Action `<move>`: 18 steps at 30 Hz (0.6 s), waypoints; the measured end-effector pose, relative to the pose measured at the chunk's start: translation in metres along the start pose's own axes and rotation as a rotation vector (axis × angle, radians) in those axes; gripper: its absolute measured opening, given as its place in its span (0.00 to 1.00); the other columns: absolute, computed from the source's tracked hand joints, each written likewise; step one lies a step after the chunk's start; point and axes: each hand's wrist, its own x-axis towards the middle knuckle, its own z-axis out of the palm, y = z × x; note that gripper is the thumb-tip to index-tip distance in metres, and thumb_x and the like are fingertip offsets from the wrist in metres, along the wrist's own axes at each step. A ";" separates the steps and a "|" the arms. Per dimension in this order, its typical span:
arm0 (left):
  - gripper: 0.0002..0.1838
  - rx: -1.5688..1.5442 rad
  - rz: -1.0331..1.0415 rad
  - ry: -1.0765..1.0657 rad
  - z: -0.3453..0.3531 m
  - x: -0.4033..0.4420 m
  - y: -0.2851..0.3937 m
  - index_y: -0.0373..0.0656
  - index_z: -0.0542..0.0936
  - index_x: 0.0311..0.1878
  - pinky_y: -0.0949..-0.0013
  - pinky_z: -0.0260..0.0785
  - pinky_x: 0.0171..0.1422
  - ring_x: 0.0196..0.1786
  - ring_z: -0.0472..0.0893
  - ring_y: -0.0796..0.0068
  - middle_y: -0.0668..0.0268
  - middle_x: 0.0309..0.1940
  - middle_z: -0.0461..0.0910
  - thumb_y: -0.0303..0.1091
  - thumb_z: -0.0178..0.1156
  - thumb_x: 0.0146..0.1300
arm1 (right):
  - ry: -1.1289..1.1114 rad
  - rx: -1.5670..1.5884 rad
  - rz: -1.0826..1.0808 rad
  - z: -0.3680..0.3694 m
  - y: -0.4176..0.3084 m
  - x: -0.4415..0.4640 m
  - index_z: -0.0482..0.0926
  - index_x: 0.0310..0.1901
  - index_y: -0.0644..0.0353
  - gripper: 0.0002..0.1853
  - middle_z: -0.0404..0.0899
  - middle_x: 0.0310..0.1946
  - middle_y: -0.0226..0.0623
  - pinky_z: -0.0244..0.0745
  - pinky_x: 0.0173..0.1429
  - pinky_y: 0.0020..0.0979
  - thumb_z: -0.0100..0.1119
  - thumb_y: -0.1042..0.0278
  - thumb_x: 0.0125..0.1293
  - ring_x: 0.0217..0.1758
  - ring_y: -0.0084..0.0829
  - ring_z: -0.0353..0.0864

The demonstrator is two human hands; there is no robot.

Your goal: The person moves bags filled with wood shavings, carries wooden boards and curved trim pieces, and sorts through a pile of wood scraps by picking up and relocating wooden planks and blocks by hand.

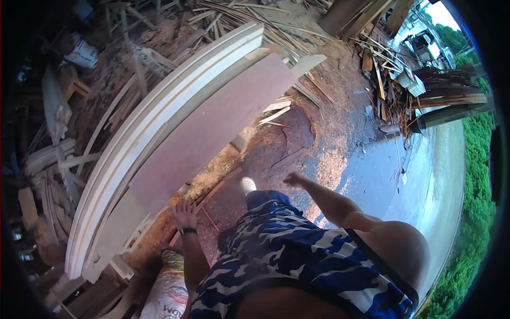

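My left hand (185, 215), with a dark band at the wrist, has its fingers stretched and spread. It is at the near edge of a long reddish-brown board (212, 133); whether it touches the edge I cannot tell. That board lies on top of paler planks on a bench. Out to the right, my right hand (292, 179) hangs over the wet ground with its fingers curled in. Nothing shows in it, and it is apart from the boards.
Long pale planks (164, 119) lie along the board's far side. A printed sack (166, 292) stands beside my left forearm. Scrap wood (255, 21) is heaped at the back, with more wood and debris (388, 90) at right. Sawdust (332, 170) covers parts of the wet ground.
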 end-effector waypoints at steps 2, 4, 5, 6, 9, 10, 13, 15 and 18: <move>0.41 -0.125 0.062 -0.021 0.060 0.015 -0.005 0.45 0.54 0.73 0.47 0.48 0.75 0.72 0.57 0.54 0.57 0.73 0.53 0.62 0.50 0.65 | 0.025 -0.031 -0.092 -0.025 -0.019 0.038 0.83 0.35 0.58 0.19 0.81 0.24 0.36 0.76 0.34 0.36 0.58 0.47 0.64 0.26 0.30 0.80; 0.37 -0.186 0.086 -0.002 0.086 0.041 -0.009 0.45 0.59 0.70 0.48 0.53 0.73 0.71 0.59 0.55 0.59 0.70 0.59 0.57 0.53 0.65 | 0.059 0.126 -0.248 -0.051 -0.041 0.068 0.80 0.42 0.56 0.16 0.81 0.31 0.34 0.75 0.40 0.37 0.54 0.52 0.66 0.34 0.31 0.80; 0.32 -0.090 0.231 0.056 0.108 0.039 -0.014 0.43 0.64 0.67 0.50 0.59 0.69 0.67 0.64 0.57 0.58 0.67 0.63 0.51 0.57 0.66 | 0.059 0.318 -0.202 -0.063 -0.060 0.075 0.79 0.44 0.55 0.15 0.81 0.36 0.33 0.75 0.43 0.37 0.53 0.53 0.67 0.39 0.31 0.80; 0.30 -0.089 0.237 0.114 0.076 0.077 -0.013 0.42 0.66 0.65 0.51 0.65 0.66 0.63 0.68 0.57 0.56 0.65 0.65 0.47 0.59 0.65 | 0.068 0.512 -0.158 -0.077 -0.082 0.081 0.78 0.47 0.54 0.14 0.81 0.40 0.32 0.74 0.47 0.36 0.52 0.55 0.68 0.44 0.31 0.80; 0.27 0.033 0.194 0.107 0.071 0.059 -0.010 0.42 0.69 0.61 0.57 0.73 0.58 0.57 0.72 0.58 0.58 0.56 0.73 0.48 0.60 0.65 | 0.075 1.255 0.100 -0.108 -0.138 0.114 0.77 0.47 0.52 0.16 0.79 0.40 0.33 0.72 0.50 0.36 0.56 0.50 0.67 0.46 0.32 0.78; 0.29 0.077 0.170 0.141 0.072 0.050 -0.007 0.42 0.68 0.62 0.56 0.72 0.60 0.58 0.72 0.59 0.57 0.56 0.73 0.48 0.61 0.64 | 0.056 1.349 0.095 -0.119 -0.157 0.111 0.77 0.47 0.52 0.16 0.79 0.40 0.33 0.72 0.50 0.36 0.57 0.51 0.66 0.45 0.32 0.78; 0.31 0.141 0.105 0.189 0.081 0.014 -0.007 0.42 0.67 0.63 0.58 0.73 0.60 0.59 0.72 0.60 0.57 0.54 0.72 0.49 0.61 0.63 | -0.020 1.567 0.083 -0.136 -0.186 0.107 0.78 0.46 0.53 0.14 0.79 0.40 0.33 0.73 0.49 0.36 0.59 0.53 0.65 0.44 0.32 0.78; 0.29 0.155 0.094 0.131 0.072 -0.002 -0.010 0.42 0.69 0.62 0.61 0.76 0.56 0.54 0.76 0.62 0.59 0.52 0.75 0.48 0.62 0.63 | -0.106 1.643 0.050 -0.134 -0.188 0.114 0.79 0.45 0.53 0.13 0.79 0.40 0.33 0.74 0.49 0.36 0.58 0.55 0.66 0.43 0.31 0.77; 0.24 0.162 0.137 -0.040 0.056 -0.018 -0.030 0.42 0.72 0.59 0.65 0.77 0.48 0.47 0.79 0.67 0.62 0.47 0.79 0.44 0.62 0.64 | -0.131 1.683 -0.026 -0.133 -0.190 0.105 0.78 0.45 0.54 0.11 0.79 0.40 0.33 0.75 0.48 0.35 0.53 0.58 0.69 0.43 0.31 0.77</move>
